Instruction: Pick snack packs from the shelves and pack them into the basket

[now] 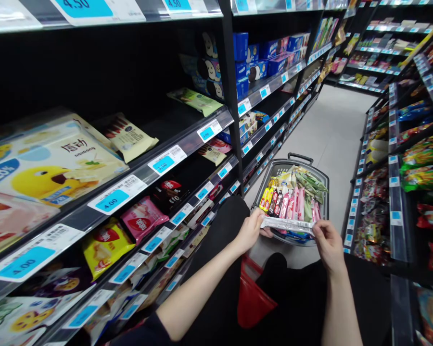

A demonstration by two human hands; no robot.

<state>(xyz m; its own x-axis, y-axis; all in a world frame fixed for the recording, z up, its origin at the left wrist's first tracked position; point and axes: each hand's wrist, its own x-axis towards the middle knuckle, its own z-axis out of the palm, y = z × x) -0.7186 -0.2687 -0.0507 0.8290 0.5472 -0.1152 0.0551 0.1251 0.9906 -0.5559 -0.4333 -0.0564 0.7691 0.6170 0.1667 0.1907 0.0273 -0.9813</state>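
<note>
Stretched level between my hands is a long, narrow snack packet [287, 224] with a pale wrapper and a barcode near its right end. My left hand [254, 227] grips its left end, and my right hand [326, 240] pinches the right end. Just beyond it on the floor sits a dark grey shopping basket [325, 192], its near side partly hidden by the packet. Inside the basket, yellow, dark and pink snack packets [283, 202] stand in a row, with green packets [308, 185] lying at the right.
A tall shelf with price labels [168, 161] runs along the left, holding a yellow wafer packet [106, 245], a pink packet [142, 216] and blue biscuit boxes [258, 69]. Bagged snacks [426, 158] fill racks on the right. A red bag [254, 300] hangs between my knees. The aisle floor [341, 115] stretches ahead.
</note>
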